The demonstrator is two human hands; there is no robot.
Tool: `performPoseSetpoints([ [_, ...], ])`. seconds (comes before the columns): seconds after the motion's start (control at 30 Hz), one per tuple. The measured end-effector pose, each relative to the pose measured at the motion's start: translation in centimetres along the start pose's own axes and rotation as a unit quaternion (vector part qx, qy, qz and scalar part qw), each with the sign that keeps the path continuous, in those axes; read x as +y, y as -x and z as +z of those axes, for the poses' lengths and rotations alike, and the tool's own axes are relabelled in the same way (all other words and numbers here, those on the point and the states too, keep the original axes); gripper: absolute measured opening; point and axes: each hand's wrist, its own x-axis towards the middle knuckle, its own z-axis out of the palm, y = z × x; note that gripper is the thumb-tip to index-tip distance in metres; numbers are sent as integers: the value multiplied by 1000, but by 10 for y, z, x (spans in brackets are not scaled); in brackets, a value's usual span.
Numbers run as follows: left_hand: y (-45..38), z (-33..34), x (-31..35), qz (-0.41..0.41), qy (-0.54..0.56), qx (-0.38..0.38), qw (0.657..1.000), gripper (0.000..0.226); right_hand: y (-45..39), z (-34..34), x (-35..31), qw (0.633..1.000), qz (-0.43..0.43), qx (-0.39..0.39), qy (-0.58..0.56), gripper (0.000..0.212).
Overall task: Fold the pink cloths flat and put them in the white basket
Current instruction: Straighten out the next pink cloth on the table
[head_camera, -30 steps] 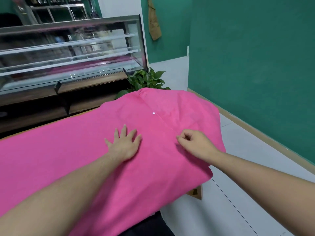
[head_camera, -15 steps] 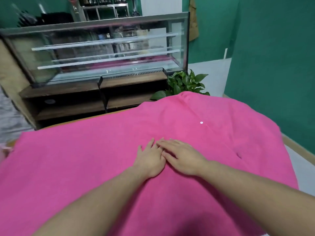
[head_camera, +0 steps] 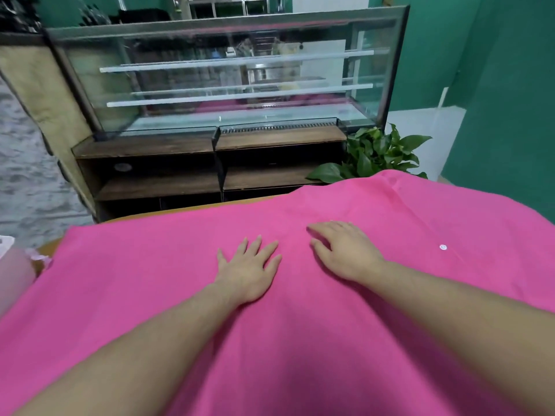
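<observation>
Both palms down, smoothing the big bright-pink woven cloth [head_camera: 300, 340]

My left hand [head_camera: 247, 270] lies flat, fingers spread, gripping nothing; just right of it my right hand [head_camera: 345, 253] presses too, fingers relaxed, to flatten creases, I reckon. The cloth's far edge is well beyond both hands, with room either side. No white basket in sight.

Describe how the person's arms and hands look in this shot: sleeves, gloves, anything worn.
Both forearms are bare as far as the frame shows, with no sleeve in sight. The left hand and right hand are bare too: no gloves, and no rings, watch or wristband visible. No markings show on either arm.
</observation>
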Motion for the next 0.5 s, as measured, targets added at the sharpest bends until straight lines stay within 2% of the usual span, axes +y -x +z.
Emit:
performPoseSetpoints([
  [0.2,-55,-16,-25,-8,14,30,999,51,-59,-1,14,1000,-9,-2,-3,45],
  [0.43,-114,-36,-92,-84,-10,75,994,52,-125,7,2,996,-58,-53,42,57],
  [0.5,-123,-41,-112,-110,-8,93,990,51,-141,7,3,996,-48,-63,48,60],
])
